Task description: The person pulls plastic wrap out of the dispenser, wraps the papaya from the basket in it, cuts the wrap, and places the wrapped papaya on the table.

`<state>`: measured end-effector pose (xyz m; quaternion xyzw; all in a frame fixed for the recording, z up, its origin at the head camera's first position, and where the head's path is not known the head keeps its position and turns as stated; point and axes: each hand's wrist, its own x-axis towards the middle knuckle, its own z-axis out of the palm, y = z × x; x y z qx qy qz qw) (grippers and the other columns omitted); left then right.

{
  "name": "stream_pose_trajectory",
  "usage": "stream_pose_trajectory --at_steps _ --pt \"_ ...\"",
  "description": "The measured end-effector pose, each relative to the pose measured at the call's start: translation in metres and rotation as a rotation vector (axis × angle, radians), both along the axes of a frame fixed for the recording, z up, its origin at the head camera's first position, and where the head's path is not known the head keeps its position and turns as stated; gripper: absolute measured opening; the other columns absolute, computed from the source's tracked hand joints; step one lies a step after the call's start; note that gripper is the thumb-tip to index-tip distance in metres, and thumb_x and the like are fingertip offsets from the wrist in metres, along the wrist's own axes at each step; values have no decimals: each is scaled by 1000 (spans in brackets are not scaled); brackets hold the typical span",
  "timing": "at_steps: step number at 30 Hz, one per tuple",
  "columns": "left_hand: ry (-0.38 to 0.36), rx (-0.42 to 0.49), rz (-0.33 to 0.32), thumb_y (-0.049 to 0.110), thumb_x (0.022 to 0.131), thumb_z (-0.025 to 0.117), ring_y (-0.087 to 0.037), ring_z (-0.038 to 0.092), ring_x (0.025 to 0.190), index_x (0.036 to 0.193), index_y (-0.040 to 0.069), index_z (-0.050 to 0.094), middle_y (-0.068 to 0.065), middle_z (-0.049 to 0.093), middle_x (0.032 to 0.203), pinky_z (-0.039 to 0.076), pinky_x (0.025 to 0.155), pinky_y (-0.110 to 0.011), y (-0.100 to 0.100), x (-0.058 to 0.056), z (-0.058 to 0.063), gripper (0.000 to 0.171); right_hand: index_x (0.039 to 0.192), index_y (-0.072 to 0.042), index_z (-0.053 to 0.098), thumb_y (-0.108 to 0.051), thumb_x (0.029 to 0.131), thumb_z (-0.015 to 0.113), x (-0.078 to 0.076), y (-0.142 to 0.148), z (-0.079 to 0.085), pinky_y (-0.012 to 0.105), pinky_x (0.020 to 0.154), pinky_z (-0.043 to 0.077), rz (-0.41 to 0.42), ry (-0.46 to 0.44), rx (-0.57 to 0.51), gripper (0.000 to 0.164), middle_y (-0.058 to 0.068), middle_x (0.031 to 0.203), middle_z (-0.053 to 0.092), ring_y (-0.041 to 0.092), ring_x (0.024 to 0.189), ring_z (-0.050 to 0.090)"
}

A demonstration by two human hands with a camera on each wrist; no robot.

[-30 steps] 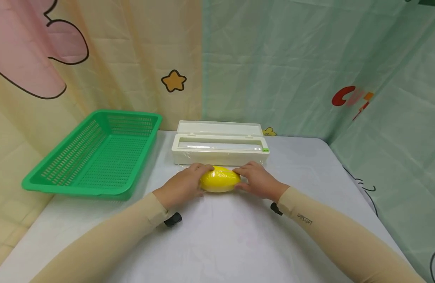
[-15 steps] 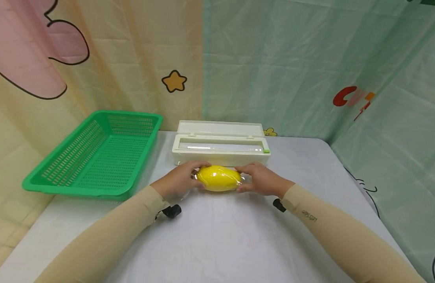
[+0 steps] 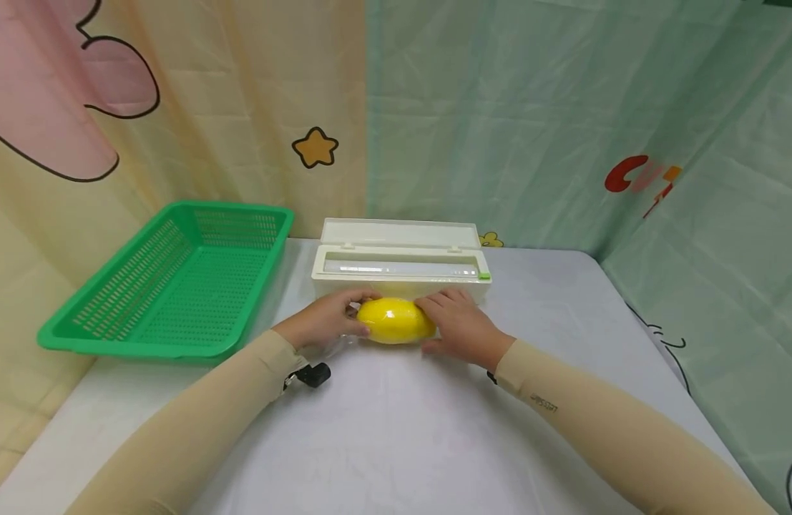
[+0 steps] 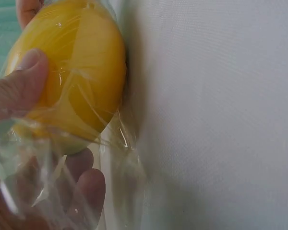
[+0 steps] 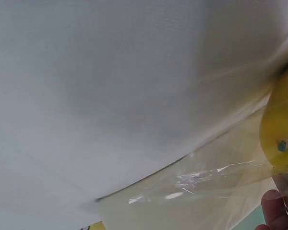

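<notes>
A smooth yellow melon (image 3: 396, 320) lies on the white table, wrapped in clear cling film (image 4: 53, 139) with loose, crinkled folds toward the left hand. The left hand (image 3: 328, 316) holds the melon's left end; in the left wrist view its thumb presses the skin through the film while other fingers sit behind the folds. From the right, the right hand (image 3: 461, 325) grips the other end, fingers over the top and thumb low at the near side. A small greenish stem spot shows on the melon (image 5: 283, 124) in the right wrist view.
Right behind the melon stands a white cling film dispenser (image 3: 402, 286) with its lid up and a roll inside. An empty green plastic basket (image 3: 254, 307) stands at the left. Printed curtains (image 3: 499, 129) hang close behind the table.
The left hand has shifted slightly left, its fingers now apart from its thumb around the melon's end. The right hand has moved further over the right end, covering the loose film there.
</notes>
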<state>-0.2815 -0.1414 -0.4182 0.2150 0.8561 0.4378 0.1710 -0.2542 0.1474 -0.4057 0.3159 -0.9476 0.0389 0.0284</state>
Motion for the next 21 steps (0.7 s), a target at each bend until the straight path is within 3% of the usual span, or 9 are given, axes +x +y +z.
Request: stream_pose_trajectory --at_steps 7,11,13,16,21 --pt "10 14 -21 18 93 82 -26 68 118 155 21 52 -11 59 148 56 105 -42 -4 -7 -3 70 146 -5 54 -30 92 83 -11 -6 -6 48 122 37 -24 -7 -15 66 9 141 64 29 135 54" --pt "6 5 -20 22 93 82 -28 66 126 158 21 49 -9 56 154 53 110 -44 -6 -6 -1 73 147 -5 53 -28 92 81 -16 -6 -7 48 124 37 -27 -56 -53 65 10 145 61 30 140 52" --pt "42 -36 -13 26 93 83 -30 63 131 158 21 48 -8 56 155 51 112 -47 -6 -4 3 74 148 -4 52 -26 92 81 -17 -6 -6 49 124 38 -32 -83 -78 66 11 147 59 31 140 52" --pt "169 -159 31 35 90 85 -32 59 138 157 19 50 -6 56 156 47 116 -50 -2 5 14 77 150 -4 51 -26 92 81 -19 -6 -4 49 124 39 -45 -114 -102 68 11 149 58 32 140 52" --pt "494 -449 64 45 80 91 -35 58 135 151 12 54 -11 59 148 46 114 -55 14 22 27 87 152 -6 51 -27 92 82 -23 -5 -3 48 123 40 -67 -145 -110 70 10 151 57 31 140 52"
